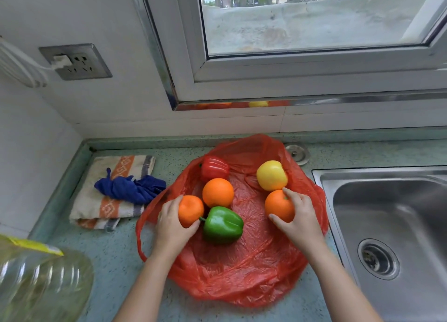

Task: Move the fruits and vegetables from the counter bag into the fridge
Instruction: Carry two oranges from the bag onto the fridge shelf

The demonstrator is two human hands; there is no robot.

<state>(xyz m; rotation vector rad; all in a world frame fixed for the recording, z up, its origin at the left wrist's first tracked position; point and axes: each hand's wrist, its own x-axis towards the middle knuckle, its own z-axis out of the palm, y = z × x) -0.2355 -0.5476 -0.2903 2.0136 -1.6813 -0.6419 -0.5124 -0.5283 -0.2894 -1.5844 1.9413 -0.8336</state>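
Note:
A red plastic bag (254, 268) lies spread open on the counter. On it rest a red pepper (214, 168), a yellow apple (271, 175), a middle orange (217, 192) and a green pepper (222, 225). My left hand (170, 227) grips a left orange (190, 210) at the bag's left edge, beside the green pepper's stem. My right hand (298, 218) grips a right orange (279, 205) just below the apple. Both oranges still look to be resting on the bag. No fridge is in view.
A steel sink (396, 225) lies right of the bag. A striped towel (96, 195) with a blue cloth (130, 188) sits on the left. A large oil bottle (41, 280) stands at the front left. Tiled wall, socket (76, 61) and window are behind.

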